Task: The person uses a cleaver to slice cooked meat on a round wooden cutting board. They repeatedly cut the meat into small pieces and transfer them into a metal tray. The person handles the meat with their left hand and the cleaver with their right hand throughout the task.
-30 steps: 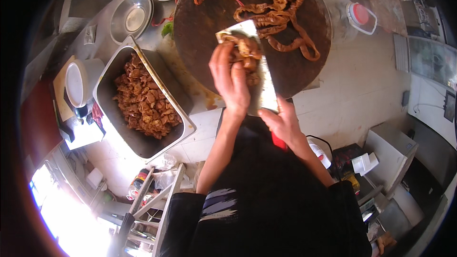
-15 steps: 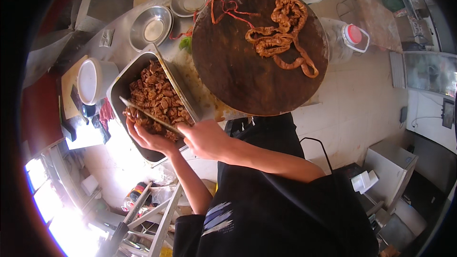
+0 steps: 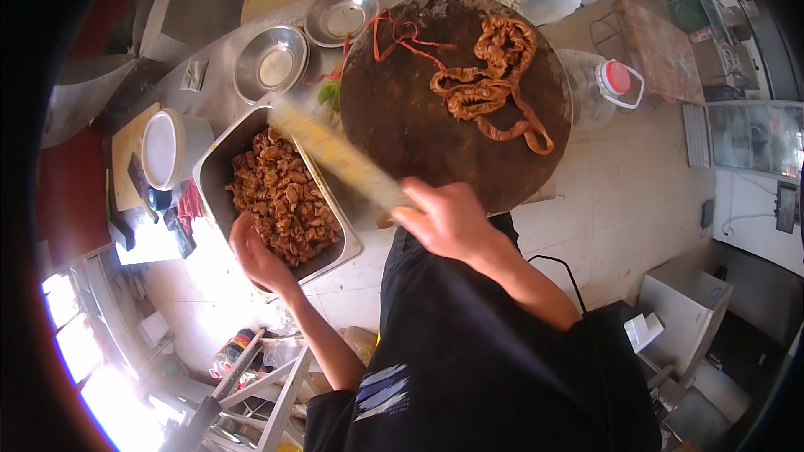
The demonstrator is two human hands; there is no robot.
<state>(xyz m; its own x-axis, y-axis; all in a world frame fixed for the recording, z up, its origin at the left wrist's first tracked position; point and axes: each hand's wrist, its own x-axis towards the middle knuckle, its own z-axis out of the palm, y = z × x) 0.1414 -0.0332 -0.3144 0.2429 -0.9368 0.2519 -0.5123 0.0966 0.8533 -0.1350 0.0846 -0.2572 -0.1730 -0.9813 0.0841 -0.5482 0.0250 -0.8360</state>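
My right hand [image 3: 448, 216] is closed round the handle of a cleaver [image 3: 339, 159]. Its wide blade, smeared by motion, hangs between the metal tray [image 3: 350, 244] and the round chopping board [image 3: 402, 130]. My left hand [image 3: 258, 255] is at the tray's near left side, fingers stretched out and holding nothing I can see; part of it lies in shade. Brown chopped pieces of what looks like intestine [image 3: 283, 197] are heaped in the tray. On the board's far right lies a long, uncut, looped brown intestine [image 3: 502, 59].
Two steel bowls [image 3: 272, 63] stand beyond the tray. Red string [image 3: 385, 42] trails over the board's far left edge, near a green scrap [image 3: 329, 95]. A lidded white bucket [image 3: 161, 149] sits left; a clear jug with a red cap [image 3: 617, 77] stands right of the board.
The cleaver has lifted away from the tray toward the board, and my right hand has moved right. The pieces between blade and left palm are now in the tray. My left hand has dropped slightly.
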